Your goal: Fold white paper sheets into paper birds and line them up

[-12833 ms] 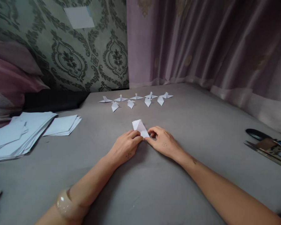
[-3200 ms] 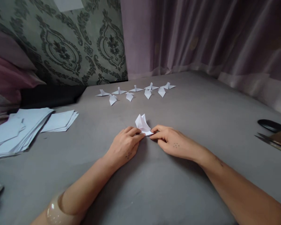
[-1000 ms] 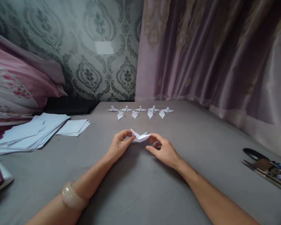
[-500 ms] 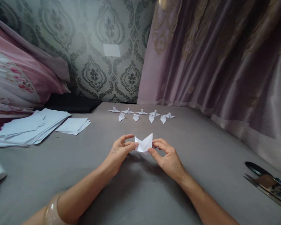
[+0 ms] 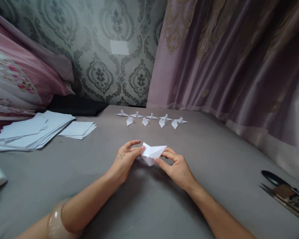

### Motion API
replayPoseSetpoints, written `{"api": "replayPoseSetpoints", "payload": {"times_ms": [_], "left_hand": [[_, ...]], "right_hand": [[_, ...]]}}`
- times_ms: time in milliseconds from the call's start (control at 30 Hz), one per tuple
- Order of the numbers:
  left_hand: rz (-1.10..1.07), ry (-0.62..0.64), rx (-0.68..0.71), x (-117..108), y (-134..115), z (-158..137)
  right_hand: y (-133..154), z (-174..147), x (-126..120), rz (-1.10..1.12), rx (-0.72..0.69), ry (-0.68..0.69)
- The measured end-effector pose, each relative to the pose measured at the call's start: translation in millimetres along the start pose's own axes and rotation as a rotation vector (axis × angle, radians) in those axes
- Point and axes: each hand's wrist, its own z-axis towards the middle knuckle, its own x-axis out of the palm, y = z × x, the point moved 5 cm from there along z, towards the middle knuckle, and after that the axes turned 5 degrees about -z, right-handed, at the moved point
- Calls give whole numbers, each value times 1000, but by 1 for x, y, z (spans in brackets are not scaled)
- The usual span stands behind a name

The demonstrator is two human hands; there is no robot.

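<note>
A small piece of folded white paper (image 5: pixel 152 152) is held between my two hands, just above the grey tabletop (image 5: pixel 149 205). It has a pointed flap reaching to the right and a shorter peak at the left. My left hand (image 5: pixel 127 156) pinches its left edge between thumb and fingers. On the other side, my right hand (image 5: pixel 175 166) grips the lower right part, thumb in front and fingers behind, partly hidden. Beyond them stand several small folded paper birds (image 5: pixel 151 116) in a row, with several pointed folded paper pieces (image 5: pixel 145 122) in front.
At the left lie a stack of large white sheets (image 5: pixel 35 131) and a smaller paper pile (image 5: pixel 78 128), with a folded black cloth (image 5: pixel 74 107) behind. Scissors (image 5: pixel 276 178) and other tools rest at the right edge. Curtains (image 5: pixel 201 66) hang along the right.
The folded paper has tilted and its right point has swung outward to the right, with a lower corner now showing. Both hands keep hold of it with small finger shifts.
</note>
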Motion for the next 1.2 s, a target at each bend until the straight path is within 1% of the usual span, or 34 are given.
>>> {"api": "replayPoseSetpoints", "payload": {"times_ms": [100, 200, 267, 333, 433, 500, 667, 767, 833, 933, 1000, 1100, 1200], "left_hand": [[-2, -25, 8, 0, 0, 0], [1, -25, 27, 1, -1, -1], [1, -30, 33, 1, 0, -2], [6, -53, 33, -1, 1, -2], [21, -87, 51, -4, 0, -1], [26, -87, 79, -4, 0, 0], [10, -50, 153, -1, 0, 0], [-8, -17, 209, 0, -3, 0], [-24, -7, 237, 0, -5, -1], [-43, 5, 232, 2, -8, -3], [-23, 47, 215, 5, -10, -6], [53, 103, 240, 11, -14, -11], [123, 96, 257, 12, -15, -13]], "right_hand": [[-2, -1, 2, -13, 26, 4], [-3, -1, 6, -37, -2, 4], [-6, -1, 6, -83, -26, -26], [-9, -1, 4, -148, -44, -102], [-13, -3, -2, -234, -37, -250], [-13, -4, -2, -264, -44, -295], [-2, -5, 4, -300, -155, -288], [1, -3, 7, -296, -201, -253], [-2, -2, 6, -255, -180, -256], [-14, 1, -4, -173, -86, -339], [-20, 2, -9, -135, -42, -379], [-24, 3, -15, -125, -22, -407], [-23, 2, -15, -151, -24, -414]]}}
